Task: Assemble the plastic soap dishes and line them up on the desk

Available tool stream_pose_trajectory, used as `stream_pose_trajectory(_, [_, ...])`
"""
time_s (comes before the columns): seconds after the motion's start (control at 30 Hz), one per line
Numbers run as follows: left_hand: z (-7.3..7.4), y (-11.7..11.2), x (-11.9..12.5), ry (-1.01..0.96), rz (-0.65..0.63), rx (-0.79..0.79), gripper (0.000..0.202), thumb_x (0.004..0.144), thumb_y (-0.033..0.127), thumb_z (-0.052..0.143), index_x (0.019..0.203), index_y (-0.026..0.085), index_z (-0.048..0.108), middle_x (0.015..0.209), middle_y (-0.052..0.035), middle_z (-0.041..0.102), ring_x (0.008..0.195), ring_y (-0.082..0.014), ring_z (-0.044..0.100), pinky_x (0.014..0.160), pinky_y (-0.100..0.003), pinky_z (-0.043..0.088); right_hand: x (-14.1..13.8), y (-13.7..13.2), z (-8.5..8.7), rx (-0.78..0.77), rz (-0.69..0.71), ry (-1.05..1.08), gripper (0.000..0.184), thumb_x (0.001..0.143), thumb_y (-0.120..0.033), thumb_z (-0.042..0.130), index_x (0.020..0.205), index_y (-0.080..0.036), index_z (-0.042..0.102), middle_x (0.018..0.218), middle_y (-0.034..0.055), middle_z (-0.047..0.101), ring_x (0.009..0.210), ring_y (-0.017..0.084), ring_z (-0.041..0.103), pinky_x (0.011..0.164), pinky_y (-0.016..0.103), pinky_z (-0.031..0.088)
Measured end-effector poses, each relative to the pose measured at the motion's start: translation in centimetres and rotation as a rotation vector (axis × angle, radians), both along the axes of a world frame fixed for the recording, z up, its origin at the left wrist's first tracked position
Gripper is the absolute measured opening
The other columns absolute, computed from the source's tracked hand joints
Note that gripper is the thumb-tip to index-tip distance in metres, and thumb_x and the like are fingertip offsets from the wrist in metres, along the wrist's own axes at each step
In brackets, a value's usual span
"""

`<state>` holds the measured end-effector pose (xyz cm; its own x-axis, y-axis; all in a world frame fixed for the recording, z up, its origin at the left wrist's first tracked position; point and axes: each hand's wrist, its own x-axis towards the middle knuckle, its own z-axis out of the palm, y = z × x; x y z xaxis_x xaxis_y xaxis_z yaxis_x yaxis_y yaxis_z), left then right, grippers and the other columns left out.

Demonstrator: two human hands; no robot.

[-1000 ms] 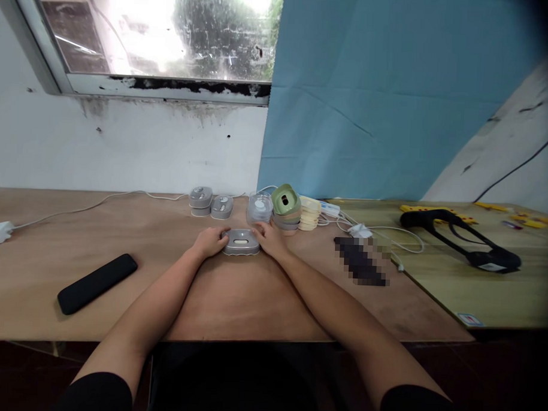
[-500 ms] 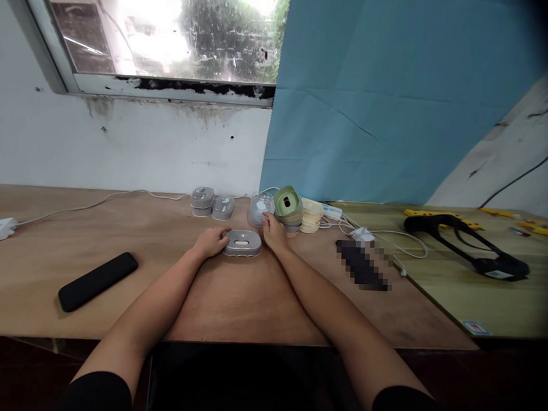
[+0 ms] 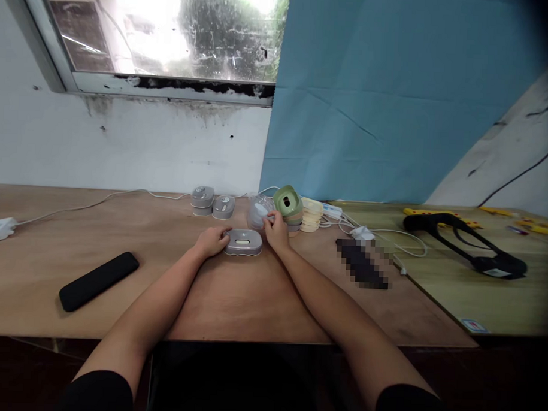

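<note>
My left hand (image 3: 212,241) grips the left end of a grey oval plastic piece (image 3: 242,250) with a slot in its top, which lies on the brown table. The fingers of my right hand (image 3: 276,232) are closed at the edge of a clear plastic lid (image 3: 258,208), blurred and tilted, behind the grey piece. Right beside that hand, a green square plastic piece (image 3: 287,201) leans on a stack of coloured pieces (image 3: 293,226). Smaller grey pieces (image 3: 202,201) stand behind my left hand, along with a single grey piece (image 3: 223,207).
A stack of cream pieces (image 3: 311,214) stands right of the green one, near white cables and a plug (image 3: 361,234). A black phone-like slab (image 3: 99,281) lies at left, a white power strip (image 3: 0,229) beyond it. On the right-hand table rests a black strap frame (image 3: 465,242).
The clear lid has tilted and shifted slightly under my right hand, which moved a little to the right. My left hand and the grey oval piece stay nearly in place.
</note>
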<state>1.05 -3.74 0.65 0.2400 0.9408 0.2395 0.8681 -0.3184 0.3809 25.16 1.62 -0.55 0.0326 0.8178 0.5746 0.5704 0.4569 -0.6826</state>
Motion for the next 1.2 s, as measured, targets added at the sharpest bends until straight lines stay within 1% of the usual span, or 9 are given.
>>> stream_pose_trajectory(0.13, [-0.1, 0.0, 0.0, -0.013, 0.002, 0.0, 0.042, 0.089, 0.032, 0.043, 0.127, 0.024, 0.061, 0.114, -0.0053, 0.07, 0.102, -0.0248, 0.064, 0.085, -0.032, 0.047, 0.0, -1.0, 0.1, 0.096, 0.023, -0.01, 0.029, 0.089, -0.046, 0.047, 0.102, -0.02, 0.047, 0.068, 0.0004, 0.065, 0.064, 0.019, 0.061, 0.064, 0.028, 0.041])
stream_pose_trajectory(0.27, [-0.1, 0.0, 0.0, -0.09, 0.008, 0.044, 0.047, 0.093, 0.044, 0.039, 0.129, 0.021, 0.057, 0.105, -0.0081, 0.071, 0.097, -0.0256, 0.065, 0.081, -0.032, 0.046, -0.2, -3.0, 0.0, 0.174, 0.096, -0.097, 0.035, 0.088, -0.055, 0.046, 0.096, -0.02, 0.048, 0.068, 0.0006, 0.06, 0.059, 0.016, 0.055, 0.059, 0.026, 0.039])
stream_pose_trajectory(0.37, [0.0, -0.3, 0.1, -0.222, 0.053, 0.187, 0.057, 0.094, 0.049, 0.037, 0.14, 0.015, 0.043, 0.079, -0.0049, 0.07, 0.079, -0.0225, 0.065, 0.071, -0.03, 0.045, -0.3, -4.1, 0.1, 0.223, 0.178, -0.148, 0.037, 0.09, -0.056, 0.04, 0.093, -0.02, 0.049, 0.065, 0.0001, 0.056, 0.057, 0.015, 0.053, 0.059, 0.026, 0.038])
stream_pose_trajectory(0.43, [0.1, -0.6, 0.1, -0.31, 0.019, 0.325, 0.064, 0.093, 0.05, 0.039, 0.143, 0.012, 0.034, 0.072, -0.0019, 0.066, 0.069, -0.019, 0.062, 0.067, -0.027, 0.044, -0.4, -4.4, 0.2, 0.23, 0.211, -0.158, 0.038, 0.091, -0.056, 0.038, 0.089, -0.02, 0.05, 0.065, 0.0005, 0.056, 0.058, 0.015, 0.052, 0.059, 0.026, 0.038])
stream_pose_trajectory(0.5, [0.2, -0.8, 0.1, -0.371, -0.054, 0.43, 0.065, 0.091, 0.05, 0.042, 0.143, 0.011, 0.032, 0.077, -0.0015, 0.066, 0.064, -0.0152, 0.058, 0.068, -0.026, 0.044, -0.4, -4.5, 0.5, 0.199, 0.211, -0.14, 0.039, 0.091, -0.056, 0.037, 0.085, -0.02, 0.05, 0.064, 0.0004, 0.055, 0.058, 0.015, 0.052, 0.059, 0.025, 0.038])
stream_pose_trajectory(0.63, [0.4, -1.0, 0.1, -0.428, -0.089, 0.51, 0.05, 0.092, 0.047, 0.044, 0.129, 0.014, 0.049, 0.097, -0.0059, 0.067, 0.057, -0.0098, 0.053, 0.068, -0.024, 0.045, -0.2, -4.3, 1.0, 0.097, 0.18, -0.058, 0.041, 0.092, -0.057, 0.034, 0.078, -0.021, 0.049, 0.059, -0.0008, 0.054, 0.058, 0.015, 0.052, 0.059, 0.025, 0.038])
stream_pose_trajectory(0.77, [0.2, -0.8, 0.1, -0.414, -0.026, 0.475, 0.038, 0.091, 0.043, 0.048, 0.114, 0.015, 0.06, 0.084, -0.0041, 0.069, 0.061, -0.0116, 0.057, 0.068, -0.024, 0.045, 0.0, -4.1, 1.1, 0.024, 0.155, -0.063, 0.047, 0.091, -0.059, 0.036, 0.065, -0.021, 0.045, 0.055, -0.0016, 0.051, 0.056, 0.014, 0.049, 0.057, 0.024, 0.035])
stream_pose_trajectory(0.9, [-0.4, -0.3, 0.2, -0.329, 0.008, 0.419, 0.033, 0.089, 0.038, 0.051, 0.111, 0.017, 0.063, 0.066, 0.0, 0.065, 0.061, -0.0135, 0.059, 0.064, -0.024, 0.043, 0.0, -3.5, 0.9, -0.085, 0.132, -0.122, 0.053, 0.091, -0.06, 0.034, 0.058, -0.02, 0.043, 0.053, -0.0014, 0.049, 0.055, 0.013, 0.047, 0.054, 0.025, 0.029])
stream_pose_trajectory(1.2, [-0.7, 0.4, -0.2, -0.194, 0.031, 0.197, 0.036, 0.09, 0.041, 0.047, 0.11, 0.021, 0.068, 0.077, -0.0035, 0.071, 0.074, -0.0186, 0.065, 0.066, -0.026, 0.044, 0.5, -2.7, 0.6, -0.168, 0.159, -0.398, 0.058, 0.091, -0.057, 0.036, 0.053, -0.017, 0.056, 0.058, 0.0034, 0.055, 0.069, 0.017, 0.052, 0.058, 0.026, 0.028])
